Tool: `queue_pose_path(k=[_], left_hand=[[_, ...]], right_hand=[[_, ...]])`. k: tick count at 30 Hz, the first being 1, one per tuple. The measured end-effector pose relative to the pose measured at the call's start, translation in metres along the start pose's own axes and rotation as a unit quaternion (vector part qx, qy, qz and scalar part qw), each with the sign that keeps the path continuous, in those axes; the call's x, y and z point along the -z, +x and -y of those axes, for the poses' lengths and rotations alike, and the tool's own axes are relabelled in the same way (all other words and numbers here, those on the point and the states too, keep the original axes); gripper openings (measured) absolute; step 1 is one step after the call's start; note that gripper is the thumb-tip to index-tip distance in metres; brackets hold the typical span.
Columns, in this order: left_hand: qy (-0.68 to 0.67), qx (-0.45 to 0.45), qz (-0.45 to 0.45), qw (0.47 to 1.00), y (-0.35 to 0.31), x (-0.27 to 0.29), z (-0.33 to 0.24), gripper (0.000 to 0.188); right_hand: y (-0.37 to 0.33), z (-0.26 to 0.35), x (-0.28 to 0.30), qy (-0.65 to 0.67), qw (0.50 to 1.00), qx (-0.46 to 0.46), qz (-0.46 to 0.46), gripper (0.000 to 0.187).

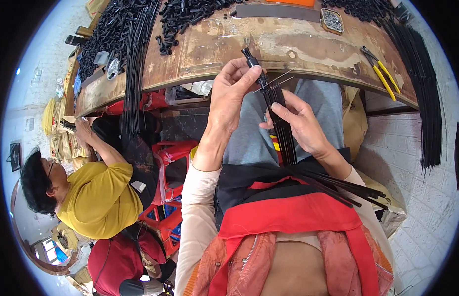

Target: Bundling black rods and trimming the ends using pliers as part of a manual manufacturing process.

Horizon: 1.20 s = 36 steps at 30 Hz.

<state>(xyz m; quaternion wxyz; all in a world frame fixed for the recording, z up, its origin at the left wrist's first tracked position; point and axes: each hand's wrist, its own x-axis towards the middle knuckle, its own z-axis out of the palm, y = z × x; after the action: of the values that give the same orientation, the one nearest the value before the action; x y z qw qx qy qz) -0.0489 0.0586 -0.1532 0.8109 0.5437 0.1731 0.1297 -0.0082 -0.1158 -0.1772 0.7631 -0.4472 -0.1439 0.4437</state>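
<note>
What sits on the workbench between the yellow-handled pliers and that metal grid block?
Nothing: in the head view, the worn wooden bench is bare between the pliers and the metal grid block.

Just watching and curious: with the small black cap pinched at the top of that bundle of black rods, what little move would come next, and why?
Probably push the small black cap down onto a rod tip. The left hand pinches it right at the top of the bundle of black rods, which the right hand steadies; thin bare wires stick out just beneath the cap.
</note>
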Motion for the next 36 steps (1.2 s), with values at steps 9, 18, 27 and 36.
queue_pose_path(k=[9, 18, 27, 36], left_hand=[[0.088, -0.02, 0.017, 0.996, 0.003, 0.0, -0.002, 0.029], [0.039, -0.019, 0.065, 0.997, 0.002, 0.003, -0.001, 0.034], [0.124, -0.075, -0.046, 0.988, -0.008, -0.01, 0.002, 0.035], [0.099, -0.06, -0.002, 0.993, -0.026, -0.009, -0.009, 0.071]], right_hand=[[0.0, -0.002, 0.006, 0.015, 1.0, 0.005, 0.002, 0.032], [0.001, -0.004, 0.009, 0.034, 0.999, 0.015, 0.023, 0.032], [0.004, -0.001, 0.005, 0.009, 1.0, 0.015, -0.015, 0.034], [0.005, -0.004, 0.006, 0.026, 1.0, 0.012, -0.013, 0.033]])
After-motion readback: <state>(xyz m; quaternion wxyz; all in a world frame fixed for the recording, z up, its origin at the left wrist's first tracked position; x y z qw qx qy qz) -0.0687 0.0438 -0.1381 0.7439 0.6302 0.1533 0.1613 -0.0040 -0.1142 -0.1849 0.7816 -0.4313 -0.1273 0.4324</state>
